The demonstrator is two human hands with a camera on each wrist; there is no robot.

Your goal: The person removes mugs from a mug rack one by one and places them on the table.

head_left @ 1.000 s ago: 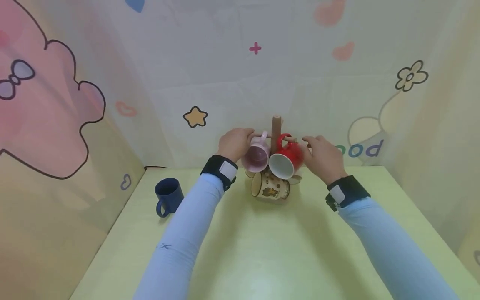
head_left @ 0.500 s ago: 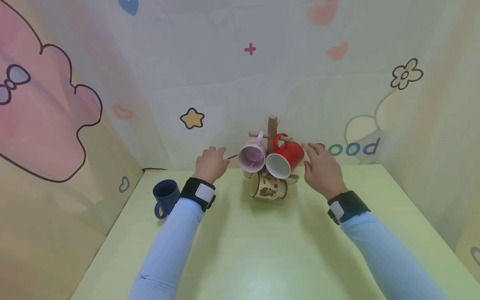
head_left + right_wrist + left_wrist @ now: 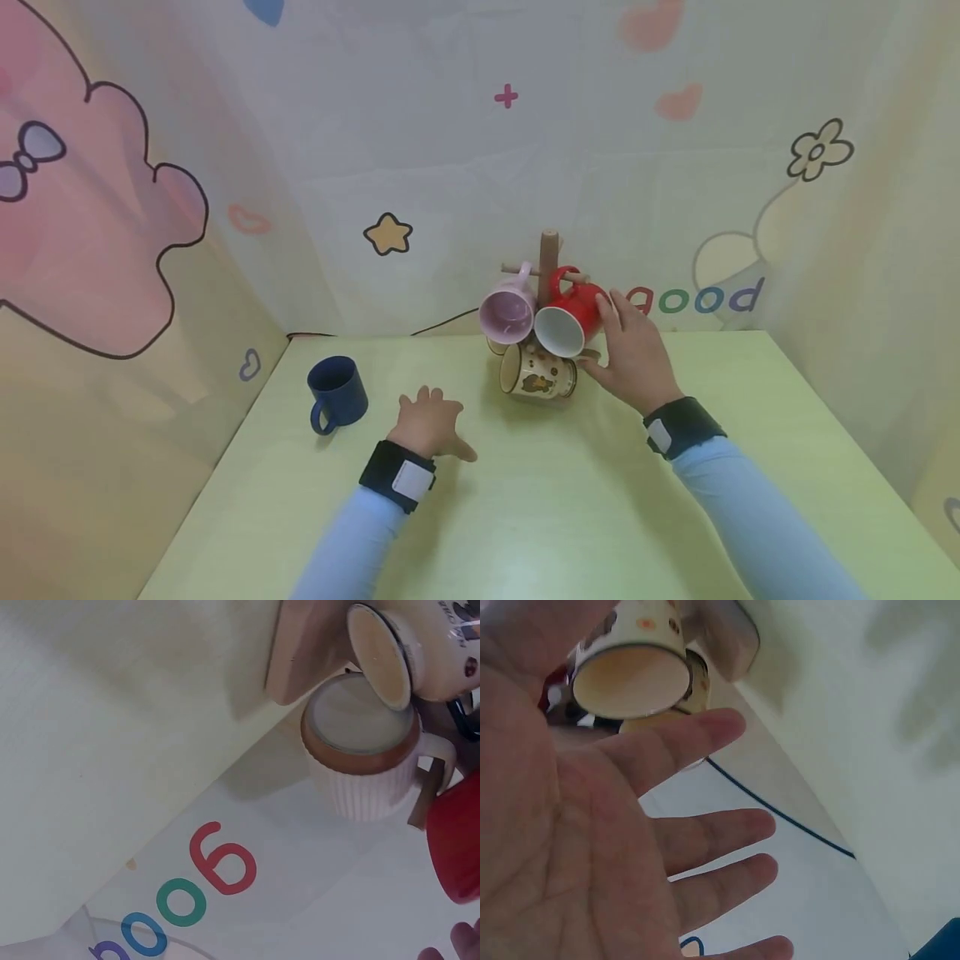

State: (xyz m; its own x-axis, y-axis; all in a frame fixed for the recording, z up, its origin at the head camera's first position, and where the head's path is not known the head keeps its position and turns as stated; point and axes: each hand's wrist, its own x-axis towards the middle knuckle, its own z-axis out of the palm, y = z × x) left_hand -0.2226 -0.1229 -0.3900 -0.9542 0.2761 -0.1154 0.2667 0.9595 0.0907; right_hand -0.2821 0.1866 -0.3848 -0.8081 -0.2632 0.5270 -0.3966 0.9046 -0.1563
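Note:
My left hand (image 3: 427, 423), fingers spread and holding nothing, hovers over the table to the right of a dark blue mug (image 3: 341, 393). In the left wrist view its palm and straight fingers fill the left side. My right hand (image 3: 636, 358) is at the right side of a red mug (image 3: 587, 308) with a white inside; whether the fingertips touch it I cannot tell. The red mug hangs by its handle on a wooden mug tree (image 3: 550, 250). A lilac mug (image 3: 507, 314) hangs to its left, and a beige patterned mug (image 3: 542, 372) hangs lower.
On the far side of the tree hangs a white ribbed mug (image 3: 360, 784) with a brown band. The blue mug stands upright on the pale table (image 3: 517, 517). Behind the table a printed cloth (image 3: 420, 125) forms a wall, with a thin dark cord along it.
My left hand has let go of the tree's peg and moved down and left, towards the blue mug. My right hand has shifted slightly down and closer to the red mug's side.

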